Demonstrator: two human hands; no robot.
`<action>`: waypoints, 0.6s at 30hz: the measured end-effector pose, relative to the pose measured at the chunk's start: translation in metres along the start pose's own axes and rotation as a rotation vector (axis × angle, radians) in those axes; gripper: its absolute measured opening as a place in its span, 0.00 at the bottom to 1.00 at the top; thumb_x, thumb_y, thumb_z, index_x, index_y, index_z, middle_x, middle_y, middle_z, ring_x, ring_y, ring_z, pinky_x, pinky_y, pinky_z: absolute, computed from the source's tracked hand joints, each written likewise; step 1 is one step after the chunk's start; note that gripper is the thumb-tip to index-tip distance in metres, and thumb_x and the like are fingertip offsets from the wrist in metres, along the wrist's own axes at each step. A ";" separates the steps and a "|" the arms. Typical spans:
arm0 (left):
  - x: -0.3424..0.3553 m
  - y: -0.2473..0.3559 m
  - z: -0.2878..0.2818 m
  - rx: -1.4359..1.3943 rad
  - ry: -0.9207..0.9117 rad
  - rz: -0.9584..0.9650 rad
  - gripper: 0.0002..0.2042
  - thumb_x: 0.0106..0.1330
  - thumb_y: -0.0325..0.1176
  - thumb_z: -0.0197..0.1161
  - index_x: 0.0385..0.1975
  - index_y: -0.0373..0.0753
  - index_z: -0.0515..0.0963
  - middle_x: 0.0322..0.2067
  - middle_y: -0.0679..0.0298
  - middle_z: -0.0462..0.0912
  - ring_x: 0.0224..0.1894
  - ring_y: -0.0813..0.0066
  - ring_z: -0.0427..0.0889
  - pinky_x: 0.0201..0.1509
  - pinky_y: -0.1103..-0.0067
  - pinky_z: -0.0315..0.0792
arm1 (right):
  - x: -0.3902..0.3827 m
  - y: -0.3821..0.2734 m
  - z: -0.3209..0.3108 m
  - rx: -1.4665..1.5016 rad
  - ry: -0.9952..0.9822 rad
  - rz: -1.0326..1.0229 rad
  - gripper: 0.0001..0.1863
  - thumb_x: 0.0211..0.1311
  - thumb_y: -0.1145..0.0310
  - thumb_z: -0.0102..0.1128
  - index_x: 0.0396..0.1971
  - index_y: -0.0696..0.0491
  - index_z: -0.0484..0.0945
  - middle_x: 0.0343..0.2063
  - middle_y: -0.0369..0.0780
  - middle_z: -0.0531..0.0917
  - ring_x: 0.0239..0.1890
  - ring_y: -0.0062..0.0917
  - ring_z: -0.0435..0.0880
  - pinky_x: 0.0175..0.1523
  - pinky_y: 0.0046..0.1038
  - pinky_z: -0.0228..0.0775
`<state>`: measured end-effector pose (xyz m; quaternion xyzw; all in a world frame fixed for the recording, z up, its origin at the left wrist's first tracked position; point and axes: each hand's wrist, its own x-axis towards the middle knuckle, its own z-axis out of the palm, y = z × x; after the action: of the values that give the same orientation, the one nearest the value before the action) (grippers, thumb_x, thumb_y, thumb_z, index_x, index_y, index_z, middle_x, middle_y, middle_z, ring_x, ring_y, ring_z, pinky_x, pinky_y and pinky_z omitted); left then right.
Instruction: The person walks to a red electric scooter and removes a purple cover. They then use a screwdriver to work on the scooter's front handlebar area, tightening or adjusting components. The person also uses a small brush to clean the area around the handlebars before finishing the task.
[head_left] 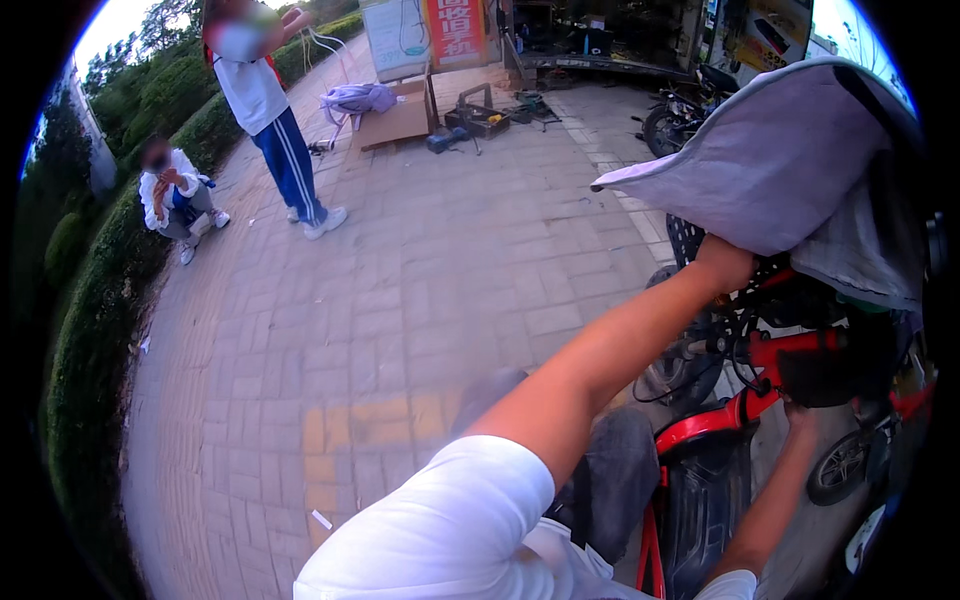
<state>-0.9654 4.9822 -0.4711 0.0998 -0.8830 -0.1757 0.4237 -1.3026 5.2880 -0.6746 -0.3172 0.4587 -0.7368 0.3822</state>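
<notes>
A red electric bike (708, 425) with a black footboard stands at my right. A pale lilac-grey wind cover (760, 165) hangs over its front end. My left hand (728, 264) reaches to the cover's lower edge, beside a black perforated basket (684, 238). Its fingers are hidden behind the hand and the cloth. Lower down, my right hand (797, 416) comes up from below to the underside of a dark, flat part (815, 375) by the red front frame. Its fingers are mostly hidden there too.
Brick paving (400, 300) spreads leftward to a hedge (90, 400). One person (255, 90) stands at the far left, another (175, 190) squats by the hedge. A toolbox (485, 122), a cardboard box (397, 118) and a dark motorbike (665, 125) are ahead. Another bike's wheel (838, 468) is at right.
</notes>
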 end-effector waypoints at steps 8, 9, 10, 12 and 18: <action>0.001 0.008 -0.007 0.007 0.022 0.027 0.24 0.54 0.39 0.58 0.54 0.40 0.71 0.55 0.49 0.71 0.59 0.47 0.66 0.64 0.61 0.59 | 0.000 0.000 0.017 -0.032 0.038 -0.028 0.25 0.58 0.66 0.60 0.54 0.60 0.71 0.52 0.45 0.77 0.50 0.27 0.76 0.57 0.31 0.66; 0.001 0.005 -0.006 -0.001 0.028 0.032 0.25 0.54 0.39 0.58 0.54 0.40 0.70 0.55 0.49 0.70 0.59 0.47 0.66 0.64 0.61 0.59 | 0.003 0.002 0.023 -0.035 0.040 -0.030 0.25 0.58 0.66 0.60 0.54 0.60 0.71 0.52 0.45 0.77 0.50 0.27 0.76 0.57 0.31 0.66; -0.001 0.001 -0.005 -0.008 0.023 0.026 0.25 0.54 0.39 0.58 0.54 0.40 0.70 0.55 0.49 0.70 0.59 0.47 0.66 0.64 0.61 0.59 | 0.005 0.001 0.028 -0.031 0.033 -0.032 0.25 0.58 0.66 0.60 0.54 0.60 0.71 0.52 0.45 0.77 0.50 0.27 0.76 0.57 0.31 0.66; 0.000 0.000 -0.004 -0.030 0.012 0.031 0.25 0.54 0.39 0.59 0.53 0.39 0.70 0.55 0.48 0.70 0.59 0.46 0.66 0.64 0.61 0.58 | 0.009 0.002 0.032 -0.045 0.044 -0.044 0.25 0.58 0.66 0.60 0.54 0.60 0.71 0.52 0.45 0.77 0.50 0.27 0.77 0.57 0.31 0.66; -0.006 0.003 0.002 0.027 0.183 0.147 0.25 0.54 0.39 0.59 0.53 0.37 0.70 0.53 0.46 0.71 0.58 0.46 0.67 0.63 0.61 0.60 | 0.005 0.003 0.032 -0.048 0.060 -0.075 0.25 0.58 0.66 0.60 0.54 0.60 0.71 0.52 0.45 0.77 0.50 0.27 0.77 0.57 0.31 0.66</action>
<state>-0.9627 4.9876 -0.4753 0.0560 -0.8479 -0.1224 0.5128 -1.2786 5.2689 -0.6649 -0.3210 0.4753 -0.7486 0.3326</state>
